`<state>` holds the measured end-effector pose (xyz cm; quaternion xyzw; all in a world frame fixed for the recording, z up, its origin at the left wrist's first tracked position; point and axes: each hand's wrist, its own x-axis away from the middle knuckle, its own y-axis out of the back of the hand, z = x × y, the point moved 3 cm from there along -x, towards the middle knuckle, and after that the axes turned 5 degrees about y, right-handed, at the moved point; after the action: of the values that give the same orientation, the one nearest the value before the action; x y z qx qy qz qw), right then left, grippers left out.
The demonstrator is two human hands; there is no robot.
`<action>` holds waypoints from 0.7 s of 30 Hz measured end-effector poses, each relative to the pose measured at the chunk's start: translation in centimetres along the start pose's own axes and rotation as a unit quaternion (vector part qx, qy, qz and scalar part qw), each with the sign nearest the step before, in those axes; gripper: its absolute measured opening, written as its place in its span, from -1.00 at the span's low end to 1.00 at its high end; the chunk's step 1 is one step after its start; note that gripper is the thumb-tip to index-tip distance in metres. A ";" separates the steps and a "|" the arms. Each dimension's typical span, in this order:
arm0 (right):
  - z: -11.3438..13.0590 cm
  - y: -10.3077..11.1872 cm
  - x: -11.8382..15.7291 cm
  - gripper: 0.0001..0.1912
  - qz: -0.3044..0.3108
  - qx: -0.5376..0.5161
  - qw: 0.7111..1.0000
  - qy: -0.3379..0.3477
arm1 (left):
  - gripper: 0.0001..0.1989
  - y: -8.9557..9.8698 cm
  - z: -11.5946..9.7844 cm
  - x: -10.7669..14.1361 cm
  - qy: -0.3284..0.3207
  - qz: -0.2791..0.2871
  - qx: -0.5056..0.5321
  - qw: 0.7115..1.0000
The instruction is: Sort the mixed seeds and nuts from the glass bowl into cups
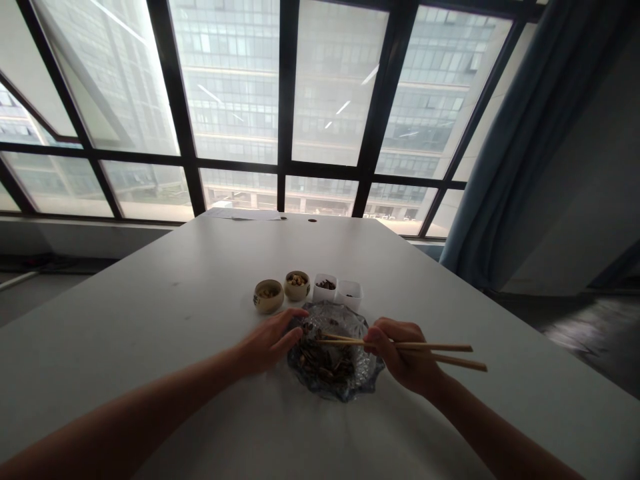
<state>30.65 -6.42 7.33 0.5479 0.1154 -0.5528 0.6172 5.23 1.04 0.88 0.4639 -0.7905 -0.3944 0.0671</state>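
Observation:
A pair of wooden chopsticks (435, 346) is held in my right hand (404, 350), its fingers closed round them. Their tips reach left into a scalloped clear glass bowl (364, 380). Small dark brown pieces, perhaps seeds or nuts (327, 367), lie heaped in the bowl's near left part; whether the tips grip one is too small to tell. At the bowl's left rim rests my left hand (273, 340), thumb and fingers apart, touching the edge. Just behind the bowl stand two tan cups (269, 305) and two white square cups (349, 303).
Under everything is a white table (210, 273). Brownish pieces fill part of the tan cups, and dark pieces lie in the white ones. Papers (245, 214) lie at the far edge, near two dark round spots. Windows stand beyond, with a blue curtain (500, 173) at right.

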 end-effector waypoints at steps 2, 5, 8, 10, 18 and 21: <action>0.1 -0.2 -0.1 -0.58 0.023 0.002 1.000 -0.003 | -0.47 0.0 0.0 0.0 -0.002 -0.003 0.001 1.000; 0.3 -0.3 -0.1 -0.58 0.040 -0.020 0.999 -0.016 | -0.47 0.0 0.0 -0.1 -0.007 -0.005 0.000 1.000; 0.3 -0.3 -0.1 -0.57 0.038 -0.027 0.998 -0.029 | -0.48 0.0 0.0 -0.1 -0.008 -0.003 -0.002 1.000; 0.2 -0.3 0.0 -0.56 0.034 -0.026 0.998 -0.035 | -0.48 0.0 0.0 0.0 -0.008 -0.003 -0.003 1.000; -0.7 0.1 0.2 -0.63 -0.043 -0.033 0.997 -0.058 | -0.48 0.1 0.0 -0.1 -0.014 -0.002 -0.007 1.000; -0.7 0.4 0.2 -0.61 -0.054 -0.011 0.997 -0.047 | -0.50 0.2 -0.2 -0.1 -0.014 0.000 -0.010 1.000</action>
<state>31.36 -6.05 7.09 0.5073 0.1217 -0.6088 0.5977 5.25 1.05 1.19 0.4578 -0.7872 -0.4087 0.0610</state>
